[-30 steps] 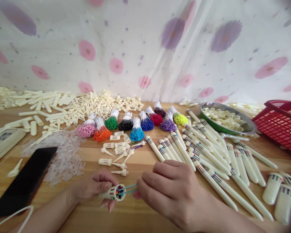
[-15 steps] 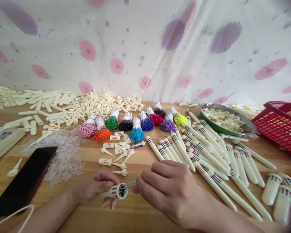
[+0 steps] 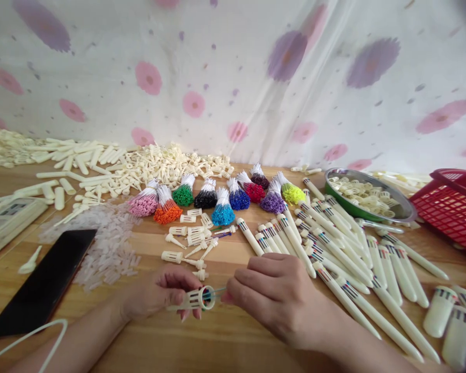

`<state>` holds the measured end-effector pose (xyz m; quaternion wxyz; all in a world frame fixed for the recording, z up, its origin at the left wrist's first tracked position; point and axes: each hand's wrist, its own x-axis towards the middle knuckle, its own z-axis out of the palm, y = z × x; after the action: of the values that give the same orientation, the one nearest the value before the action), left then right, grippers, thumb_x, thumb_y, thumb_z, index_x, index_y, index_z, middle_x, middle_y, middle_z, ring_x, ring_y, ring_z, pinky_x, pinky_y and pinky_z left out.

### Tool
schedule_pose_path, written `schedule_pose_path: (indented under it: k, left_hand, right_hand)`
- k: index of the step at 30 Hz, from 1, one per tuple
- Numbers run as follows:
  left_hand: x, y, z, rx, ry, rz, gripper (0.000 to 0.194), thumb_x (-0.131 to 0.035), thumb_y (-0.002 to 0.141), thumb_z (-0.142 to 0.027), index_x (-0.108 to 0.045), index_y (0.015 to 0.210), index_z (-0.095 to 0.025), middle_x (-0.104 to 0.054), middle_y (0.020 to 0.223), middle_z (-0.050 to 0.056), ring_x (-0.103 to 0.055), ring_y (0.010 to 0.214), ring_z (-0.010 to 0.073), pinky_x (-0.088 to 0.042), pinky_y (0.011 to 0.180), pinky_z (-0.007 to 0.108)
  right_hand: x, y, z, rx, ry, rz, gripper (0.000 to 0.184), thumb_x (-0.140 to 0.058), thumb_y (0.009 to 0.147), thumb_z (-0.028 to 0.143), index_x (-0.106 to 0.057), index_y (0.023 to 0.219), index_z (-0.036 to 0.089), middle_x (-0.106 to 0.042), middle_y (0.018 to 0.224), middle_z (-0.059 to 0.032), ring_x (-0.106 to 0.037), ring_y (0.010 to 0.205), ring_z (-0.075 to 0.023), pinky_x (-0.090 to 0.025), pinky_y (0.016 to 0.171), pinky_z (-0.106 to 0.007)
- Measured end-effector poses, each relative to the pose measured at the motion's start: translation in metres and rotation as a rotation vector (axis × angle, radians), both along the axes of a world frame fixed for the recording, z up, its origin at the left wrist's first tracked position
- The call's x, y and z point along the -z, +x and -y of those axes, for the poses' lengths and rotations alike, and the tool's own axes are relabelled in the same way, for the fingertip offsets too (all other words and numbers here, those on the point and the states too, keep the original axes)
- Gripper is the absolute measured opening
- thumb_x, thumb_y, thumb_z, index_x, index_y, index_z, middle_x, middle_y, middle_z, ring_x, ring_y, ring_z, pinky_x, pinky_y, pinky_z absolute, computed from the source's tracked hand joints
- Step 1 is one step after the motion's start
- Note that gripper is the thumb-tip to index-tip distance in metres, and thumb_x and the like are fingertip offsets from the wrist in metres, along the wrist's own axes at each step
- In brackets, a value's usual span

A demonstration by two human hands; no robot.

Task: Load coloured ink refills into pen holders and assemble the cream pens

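In my left hand (image 3: 165, 295) is a cream slotted pen barrel (image 3: 196, 299), its round open end facing right with several coloured refill tips inside. My right hand (image 3: 275, 300) is closed, pinching a thin light-blue refill (image 3: 218, 292) whose end reaches into the barrel's opening. Just beyond my hands lie loose slotted cream sleeves (image 3: 172, 257) and small plugs. Farther back stand bundles of refills with coloured ends, among them light blue (image 3: 222, 212), orange (image 3: 168, 210) and purple (image 3: 272, 199).
Multicolour pens (image 3: 349, 305) cover the right side, by a green-sided metal bowl (image 3: 406, 211) and a red basket (image 3: 450, 207). To the left are a black phone (image 3: 42, 282), clear plastic tubes (image 3: 104, 254), a white cable (image 3: 60, 331) and piles of cream parts (image 3: 159, 166).
Both hands appear slightly farther right, as the whole view has shifted that way. The barrel has turned a little in my left hand; the light-blue refill still reaches into its opening.
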<state>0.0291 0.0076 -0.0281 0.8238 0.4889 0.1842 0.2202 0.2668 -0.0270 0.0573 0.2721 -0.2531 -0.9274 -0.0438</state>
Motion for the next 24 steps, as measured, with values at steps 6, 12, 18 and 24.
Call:
schedule_pose_path:
  k: [6, 12, 18, 24]
  left_hand:
    - [0.005, -0.002, 0.0, -0.012, 0.014, -0.01, 0.029, -0.07, 0.073, -0.035, -0.069, 0.095, -0.016, -0.073, 0.08, 0.007, -0.059, 0.057, 0.0084, -0.043, 0.053, 0.017]
    - [0.001, 0.0, 0.001, -0.074, 0.001, 0.008, 0.025, -0.073, 0.07, -0.028, -0.07, 0.093, -0.02, -0.074, 0.082, 0.004, -0.063, 0.065, 0.0095, -0.045, 0.058, 0.018]
    - [-0.003, 0.003, 0.001, -0.129, 0.006, -0.042, 0.022, -0.075, 0.068, -0.024, -0.071, 0.089, -0.02, -0.074, 0.085, 0.002, -0.065, 0.073, 0.0116, -0.047, 0.062, 0.019]
    - [-0.003, -0.001, 0.002, -0.04, 0.046, 0.002, 0.022, -0.069, 0.074, -0.032, -0.071, 0.094, -0.023, -0.074, 0.084, 0.004, -0.064, 0.068, 0.0124, -0.047, 0.059, 0.019]
  right_hand:
    - [0.006, 0.004, -0.006, -0.015, -0.069, -0.023, 0.023, -0.044, 0.09, 0.014, -0.058, 0.072, 0.012, -0.056, 0.061, -0.0015, -0.039, 0.052, -0.0118, -0.025, 0.048, -0.027]
    - [0.01, 0.003, -0.008, -0.016, -0.111, -0.061, 0.021, -0.046, 0.09, 0.013, -0.059, 0.074, 0.012, -0.056, 0.06, -0.0012, -0.039, 0.052, -0.0115, -0.026, 0.049, -0.026]
    - [0.011, 0.001, -0.009, -0.008, -0.113, -0.046, 0.025, -0.043, 0.092, 0.015, -0.059, 0.073, 0.013, -0.055, 0.058, -0.0007, -0.041, 0.051, -0.0109, -0.027, 0.049, -0.025]
    - [-0.004, 0.005, -0.005, 0.006, -0.037, 0.023, 0.021, -0.048, 0.09, 0.018, -0.061, 0.074, 0.012, -0.057, 0.059, -0.0013, -0.044, 0.052, -0.0115, -0.029, 0.048, -0.026]
